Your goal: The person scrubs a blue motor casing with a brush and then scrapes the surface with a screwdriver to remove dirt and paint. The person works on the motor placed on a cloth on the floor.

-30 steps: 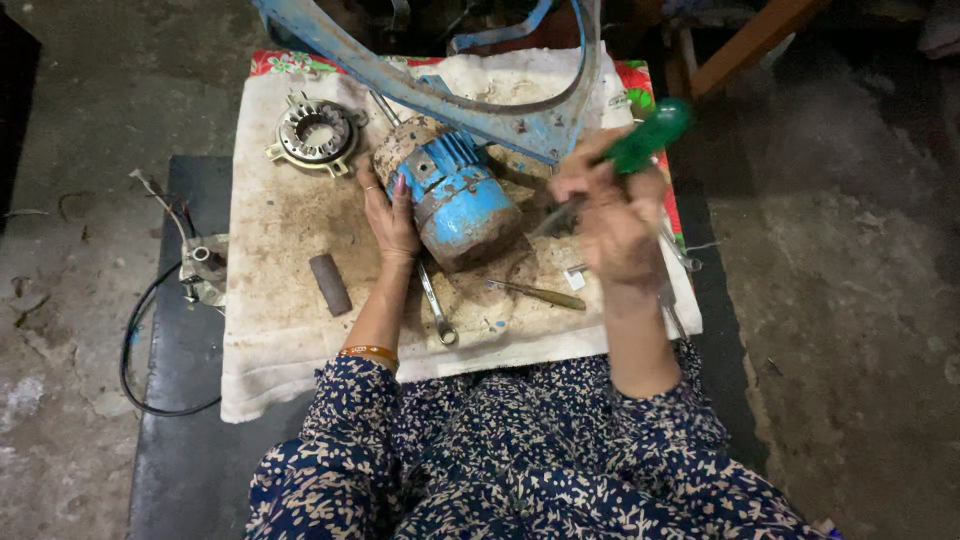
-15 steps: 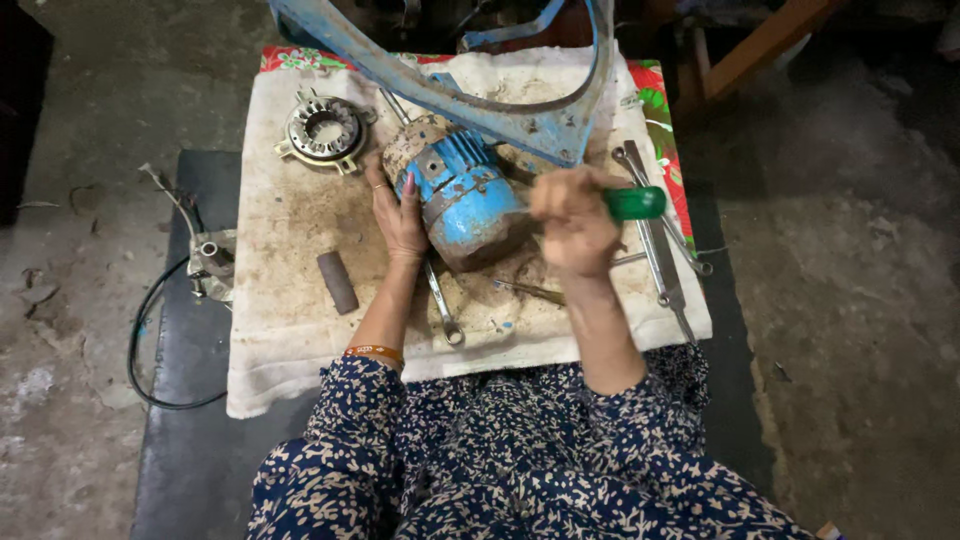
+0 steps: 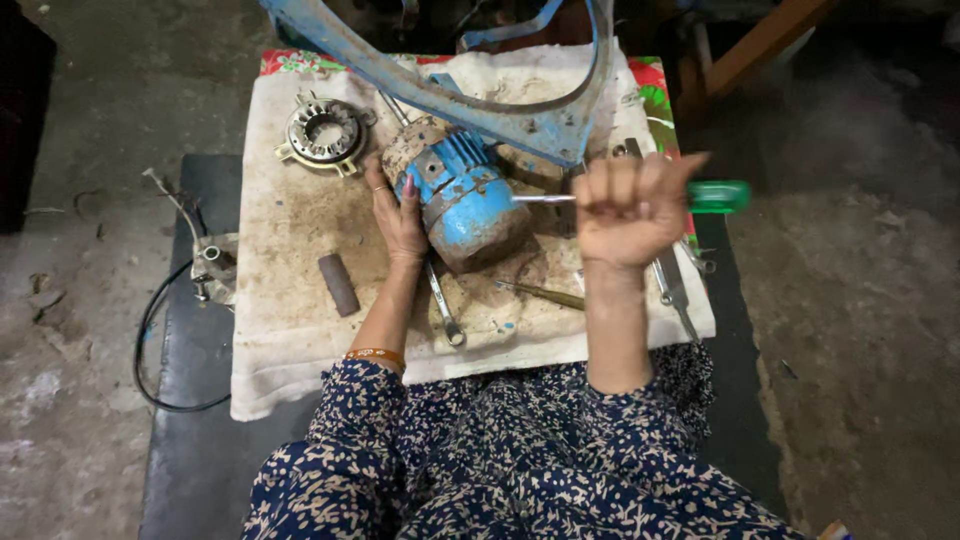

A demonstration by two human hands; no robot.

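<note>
I see the blue motor (image 3: 465, 200) lying on a stained white cloth (image 3: 290, 300) near the middle of the frame, its long axis tilted from the upper left down toward the lower right, with the bare grey end cap at the upper left. My left hand (image 3: 398, 215) rests flat against the motor's left flank, fingers pressed together along the housing and palm on the cloth side, steadying it. My right hand (image 3: 628, 208) sits to the right of the motor, closed in a fist around a green-handled screwdriver (image 3: 715, 196); the green grip pokes out to the right of the fist and the metal shaft runs nearly level leftward, its tip meeting the motor's right side. So the motor lies directly left of the right hand, and the screwdriver's line crosses the motor's long axis rather than following it. The left hand is the nearer one, already touching the housing.

Around them: a round stator-like ring (image 3: 322, 130) in the upper left of the cloth, a short dark cylinder (image 3: 338, 284) left of my forearm, a spanner (image 3: 441, 305) below the motor, a thin second screwdriver (image 3: 540, 293) lying lower right of it, and a blue curved frame (image 3: 450, 90) arching across the top. The cloth covers a low dark counter (image 3: 185, 440).
</note>
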